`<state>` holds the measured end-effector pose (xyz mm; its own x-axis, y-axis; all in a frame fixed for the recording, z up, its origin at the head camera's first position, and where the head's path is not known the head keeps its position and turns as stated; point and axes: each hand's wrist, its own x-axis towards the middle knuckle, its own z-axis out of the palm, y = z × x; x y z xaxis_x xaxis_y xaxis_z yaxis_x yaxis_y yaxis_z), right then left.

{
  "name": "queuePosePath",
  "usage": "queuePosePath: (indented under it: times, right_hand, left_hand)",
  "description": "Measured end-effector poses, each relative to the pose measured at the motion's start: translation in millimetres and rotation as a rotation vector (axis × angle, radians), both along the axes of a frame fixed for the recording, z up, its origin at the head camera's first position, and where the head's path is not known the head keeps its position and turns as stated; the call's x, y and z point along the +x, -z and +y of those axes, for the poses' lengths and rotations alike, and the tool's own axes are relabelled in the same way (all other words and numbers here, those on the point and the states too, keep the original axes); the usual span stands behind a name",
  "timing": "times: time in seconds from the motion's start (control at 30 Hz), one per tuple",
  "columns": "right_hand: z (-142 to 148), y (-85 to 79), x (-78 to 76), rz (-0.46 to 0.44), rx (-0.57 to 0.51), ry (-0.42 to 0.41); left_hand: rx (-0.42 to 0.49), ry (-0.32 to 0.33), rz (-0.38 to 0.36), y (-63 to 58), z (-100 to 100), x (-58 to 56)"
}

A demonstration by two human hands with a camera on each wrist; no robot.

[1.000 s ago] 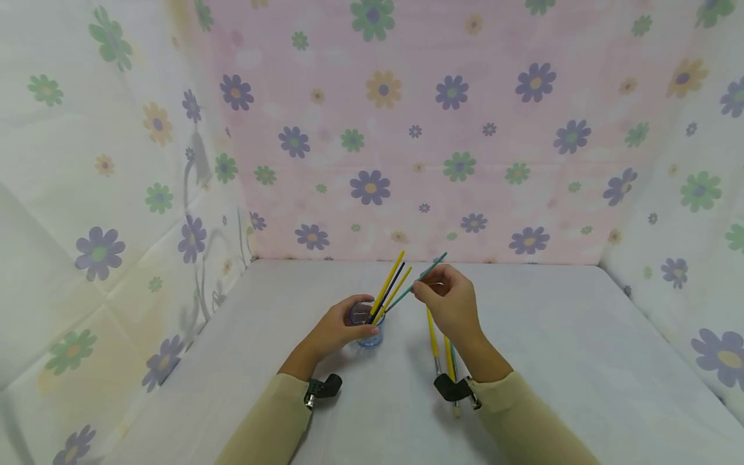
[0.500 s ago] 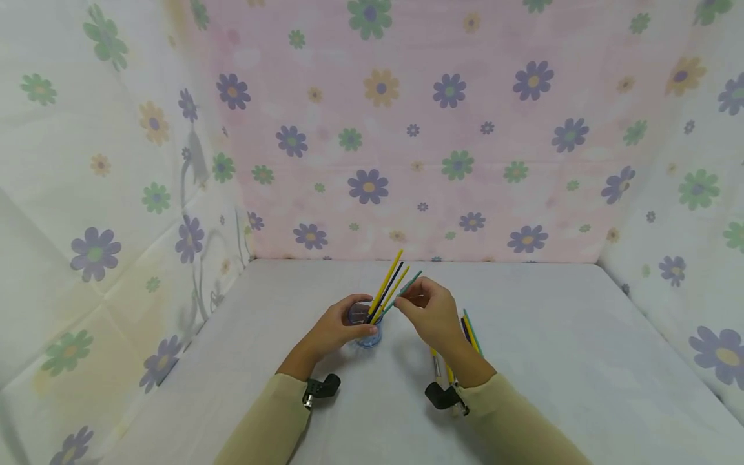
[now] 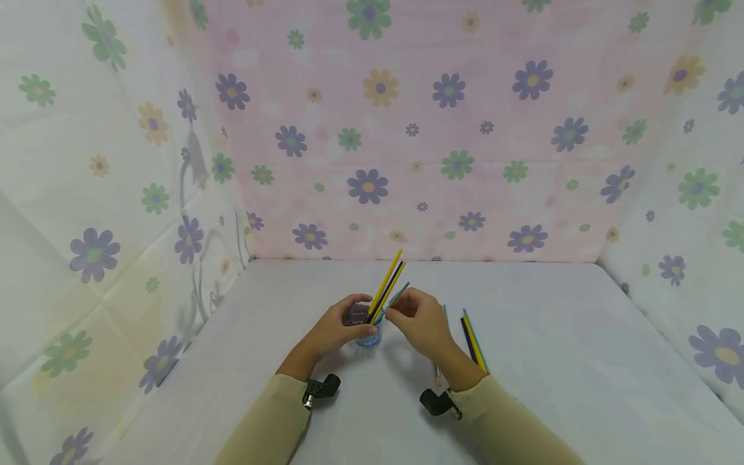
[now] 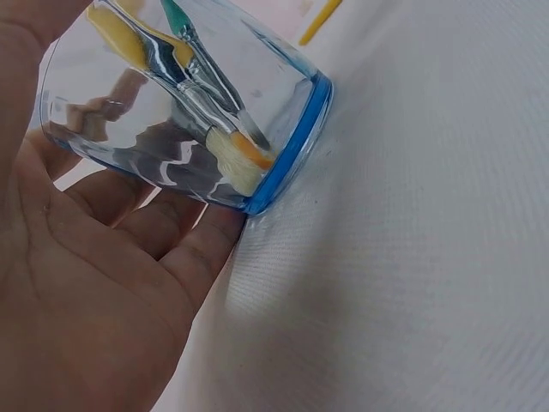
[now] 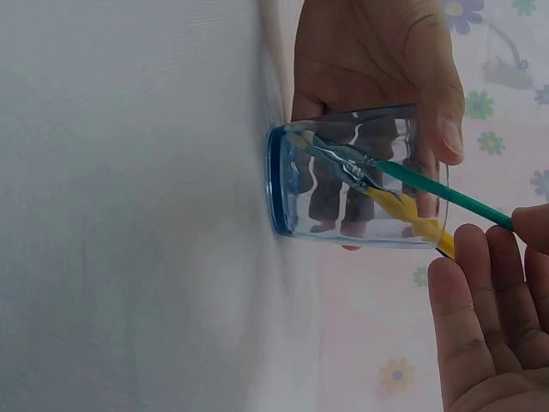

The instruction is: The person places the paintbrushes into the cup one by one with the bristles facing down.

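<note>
My left hand (image 3: 334, 332) grips a clear cup (image 3: 369, 337) with a blue base, fingers and thumb around its side. Two yellow paintbrushes (image 3: 388, 276) and a dark-handled one lean in it, handles up. My right hand (image 3: 423, 323) pinches the handle of a green paintbrush (image 5: 450, 196) between thumb and fingertips. That brush's bristle end is inside the cup, beside the others. Through the cup wall in the left wrist view, the bristles (image 4: 236, 167) reach close to the blue base.
Several more paintbrushes (image 3: 473, 339), yellow, green and dark, lie on the white tabletop (image 3: 552, 349) right of my right hand, partly hidden by the forearm. Flower-patterned cloth (image 3: 401, 129) encloses the back and sides.
My right hand has moved left and down to the cup, lowering the green paintbrush into it. More of the brushes on the table now show. My left hand keeps holding the cup in place.
</note>
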<state>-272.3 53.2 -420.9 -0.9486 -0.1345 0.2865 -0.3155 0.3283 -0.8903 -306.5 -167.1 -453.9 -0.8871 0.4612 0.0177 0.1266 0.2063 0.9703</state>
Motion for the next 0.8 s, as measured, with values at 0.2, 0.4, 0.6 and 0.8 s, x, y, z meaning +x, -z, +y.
queuePosePath:
  times: [0.2, 0.4, 0.6, 0.8]
  right_hand:
    - [-3.9, 6.0, -1.6, -0.038, 0.004, 0.001]
    - [-4.9, 8.5, -2.8, -0.056, -0.005, -0.005]
    - [-3.4, 7.4, -3.1, -0.051, -0.018, 0.005]
    - [-1.8, 5.8, -4.3, -0.080, -0.080, 0.035]
  left_hand:
    - [-0.009, 0.007, -0.004, -0.9, -0.2, 1.1]
    - [-0.007, -0.009, 0.016, 4.3, -1.1, -1.3]
    - [-0.040, -0.035, 0.022, 5.4, -0.6, -2.5]
    - [-0.059, -0.042, 0.032, 7.4, -0.3, -3.8]
